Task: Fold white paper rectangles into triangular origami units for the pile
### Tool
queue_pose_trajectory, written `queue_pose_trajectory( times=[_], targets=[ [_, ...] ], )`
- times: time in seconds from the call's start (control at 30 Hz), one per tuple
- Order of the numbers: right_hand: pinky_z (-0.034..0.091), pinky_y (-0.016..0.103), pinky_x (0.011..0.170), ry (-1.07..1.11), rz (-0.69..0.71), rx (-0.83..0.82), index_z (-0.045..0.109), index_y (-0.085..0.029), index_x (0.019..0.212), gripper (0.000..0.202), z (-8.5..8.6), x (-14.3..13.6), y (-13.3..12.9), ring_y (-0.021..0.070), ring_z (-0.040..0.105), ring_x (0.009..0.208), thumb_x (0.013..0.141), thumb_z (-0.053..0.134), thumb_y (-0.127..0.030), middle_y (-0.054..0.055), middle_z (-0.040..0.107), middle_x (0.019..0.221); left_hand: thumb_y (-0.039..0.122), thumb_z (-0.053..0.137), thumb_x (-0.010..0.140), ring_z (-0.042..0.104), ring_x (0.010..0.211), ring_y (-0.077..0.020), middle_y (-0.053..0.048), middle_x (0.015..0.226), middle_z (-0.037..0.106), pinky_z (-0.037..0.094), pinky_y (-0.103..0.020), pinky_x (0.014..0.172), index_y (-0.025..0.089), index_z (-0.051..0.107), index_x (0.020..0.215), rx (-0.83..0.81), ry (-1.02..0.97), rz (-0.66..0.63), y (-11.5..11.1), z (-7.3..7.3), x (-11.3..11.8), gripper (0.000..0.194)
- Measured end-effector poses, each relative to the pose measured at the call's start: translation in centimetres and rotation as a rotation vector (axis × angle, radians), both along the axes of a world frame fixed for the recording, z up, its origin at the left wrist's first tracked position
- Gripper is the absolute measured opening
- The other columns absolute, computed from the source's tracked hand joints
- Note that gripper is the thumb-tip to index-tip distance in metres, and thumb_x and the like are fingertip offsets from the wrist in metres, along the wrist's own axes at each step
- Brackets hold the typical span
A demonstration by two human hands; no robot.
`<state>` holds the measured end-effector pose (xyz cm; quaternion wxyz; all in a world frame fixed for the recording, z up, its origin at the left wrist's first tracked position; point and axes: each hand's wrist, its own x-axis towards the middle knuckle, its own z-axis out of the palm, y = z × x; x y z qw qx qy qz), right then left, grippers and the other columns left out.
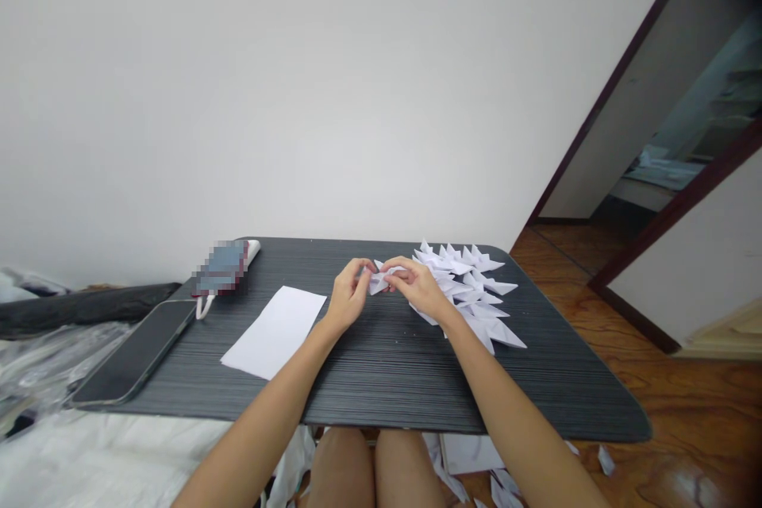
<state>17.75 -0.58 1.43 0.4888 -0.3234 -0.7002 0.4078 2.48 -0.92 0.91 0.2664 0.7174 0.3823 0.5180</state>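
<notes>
Between my two hands, just above the middle of the dark table (369, 389), is a small folded white paper boat (377, 283). My left hand (351, 287) pinches its left side between thumb and fingers. On the other side, my right hand (415, 283) grips it with thumb and fingertips, hiding part of the folds. Close to the right of that hand lies a group of several pointed, folded white paper boats (476, 294). Left of my left hand a stack or sheet of plain white paper (277, 333) lies flat.
A black phone (136, 353) rests at the table's left edge, with a blurred device (220, 268) and white cable (205, 305) behind it. Plastic-wrapped goods (65, 365) lie to the left. Paper scraps (606, 459) are on the wooden floor. A white wall (357, 95) stands behind.
</notes>
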Motion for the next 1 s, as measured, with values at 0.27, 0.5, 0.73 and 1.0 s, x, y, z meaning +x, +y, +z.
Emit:
queue_pose_trajectory(
  times=[0.27, 0.5, 0.73, 1.0],
  targets=[
    [0.044, 0.025, 0.065, -0.141, -0.103, 0.181, 0.052, -0.017, 0.084, 0.011, 0.1, 1.6, 0.6, 0.0113, 0.053, 0.070, 0.077, 0.043, -0.019, 0.004, 0.052, 0.088, 0.029, 0.049, 0.076, 0.054, 0.084, -0.0145, -0.010, 0.108, 0.050, 0.048, -0.028, 0.072, 0.014, 0.048, 0.093, -0.017, 0.080, -0.256, 0.3, 0.3, -1.2, 0.022],
    [0.041, 0.026, 0.068, -0.417, -0.100, 0.327, 0.052, -0.017, 0.084, 0.021, 1.1, 1.9, -0.5, 0.0126, 0.050, 0.072, 0.073, 0.039, -0.007, 0.002, 0.053, 0.079, 0.030, 0.053, 0.074, 0.059, 0.082, -0.0162, -0.007, 0.092, 0.059, 0.047, -0.032, 0.079, 0.016, 0.052, 0.099, -0.049, 0.281, -0.320, 0.6, 0.1, -1.8, 0.029],
    [0.041, 0.028, 0.072, -0.525, -0.025, 0.407, 0.056, -0.017, 0.091, 0.025, 0.9, 2.3, -0.4, 0.0144, 0.052, 0.078, 0.069, 0.049, -0.007, 0.005, 0.057, 0.089, 0.030, 0.054, 0.073, 0.058, 0.086, -0.0167, -0.008, 0.096, 0.060, 0.048, -0.030, 0.078, 0.015, 0.058, 0.097, 0.025, 0.218, -0.282, 0.7, -0.1, -1.8, 0.028],
    [0.042, 0.030, 0.073, -0.503, -0.055, 0.410, 0.061, -0.019, 0.082, 0.010, 0.6, 2.2, 0.0, 0.0166, 0.054, 0.082, 0.074, 0.054, -0.019, 0.006, 0.059, 0.090, 0.030, 0.053, 0.074, 0.056, 0.090, -0.0171, -0.008, 0.099, 0.059, 0.048, -0.028, 0.074, 0.018, 0.061, 0.094, 0.112, 0.284, -0.244, 0.6, 0.4, -1.8, 0.024]
  ],
)
